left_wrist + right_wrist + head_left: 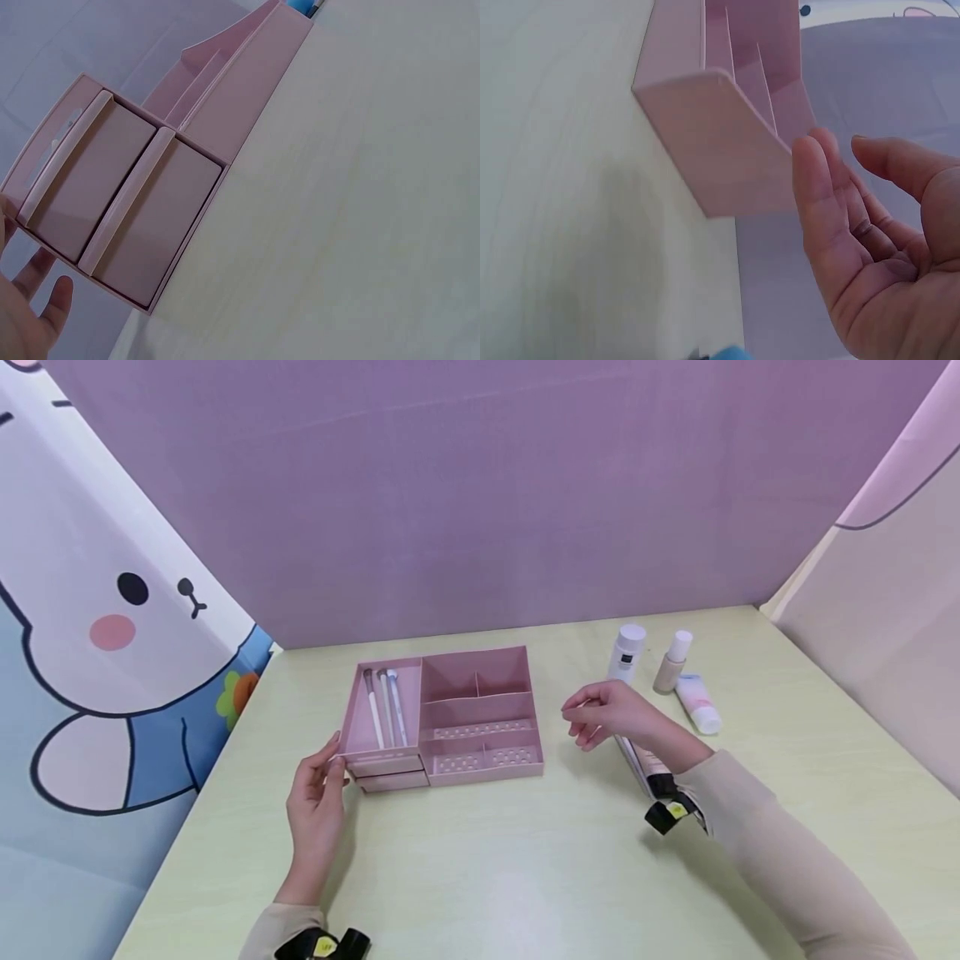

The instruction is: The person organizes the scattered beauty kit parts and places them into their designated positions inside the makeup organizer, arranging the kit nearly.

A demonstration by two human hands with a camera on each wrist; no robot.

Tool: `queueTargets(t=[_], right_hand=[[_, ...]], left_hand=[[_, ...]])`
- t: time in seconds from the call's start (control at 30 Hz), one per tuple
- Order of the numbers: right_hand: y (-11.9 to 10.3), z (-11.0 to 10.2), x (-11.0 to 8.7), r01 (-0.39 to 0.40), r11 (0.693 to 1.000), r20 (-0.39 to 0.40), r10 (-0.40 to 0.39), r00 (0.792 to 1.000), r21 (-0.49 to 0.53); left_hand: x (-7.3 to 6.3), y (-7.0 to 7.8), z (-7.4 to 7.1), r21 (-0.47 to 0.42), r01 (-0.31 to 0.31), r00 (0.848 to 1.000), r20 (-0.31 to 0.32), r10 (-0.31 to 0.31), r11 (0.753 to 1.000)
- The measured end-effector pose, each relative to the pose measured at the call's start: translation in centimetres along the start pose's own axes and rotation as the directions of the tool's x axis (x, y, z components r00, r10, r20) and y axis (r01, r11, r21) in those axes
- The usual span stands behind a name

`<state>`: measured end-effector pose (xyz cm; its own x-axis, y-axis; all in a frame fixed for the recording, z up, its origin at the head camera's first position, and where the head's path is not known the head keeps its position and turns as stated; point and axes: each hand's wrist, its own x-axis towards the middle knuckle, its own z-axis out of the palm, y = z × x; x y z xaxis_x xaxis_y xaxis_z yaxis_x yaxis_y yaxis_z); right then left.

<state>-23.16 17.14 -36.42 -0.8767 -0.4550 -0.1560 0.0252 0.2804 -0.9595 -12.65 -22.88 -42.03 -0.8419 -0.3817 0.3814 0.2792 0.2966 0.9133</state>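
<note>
Brushes [374, 710]: three. Drawers [169, 214]: two, both in one organizer [472, 714]. Bottles [667, 675]: two. Tubes [699, 703]: two, one partly hidden. Slim sticks [632, 762] beside that tube: one at least, exact number unclear. Hands [618, 710]: two. Sleeves [787, 843]: two. Wrist cameras [663, 818]: two, one per wrist. Table [480, 860]: one.

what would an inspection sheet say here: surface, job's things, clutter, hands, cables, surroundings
Surface: pale table with soft shadows.
Job's things: pink organizer on the table; three brushes lie in its left compartment.
Clutter: white bottle and beige bottle at right; pink-and-white tube beside the beige one; black-capped tube, partly hidden.
Hands: left hand touches the organizer's left front corner; right hand is above the table, holding nothing.
Cables: nothing seen.
Surroundings: purple backdrop behind; cartoon-printed sheet at left.
</note>
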Motion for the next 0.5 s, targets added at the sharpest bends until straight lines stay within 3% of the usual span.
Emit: queueTargets(t=[0.5], right_hand=[[2.1,-2.7,-1.8,-0.066,0.993,-0.027,0.064,0.998,-0.097]], left_hand=[[-0.2,0.2,-0.1,-0.023,-0.028,1.0,-0.004,0.028,0.999]])
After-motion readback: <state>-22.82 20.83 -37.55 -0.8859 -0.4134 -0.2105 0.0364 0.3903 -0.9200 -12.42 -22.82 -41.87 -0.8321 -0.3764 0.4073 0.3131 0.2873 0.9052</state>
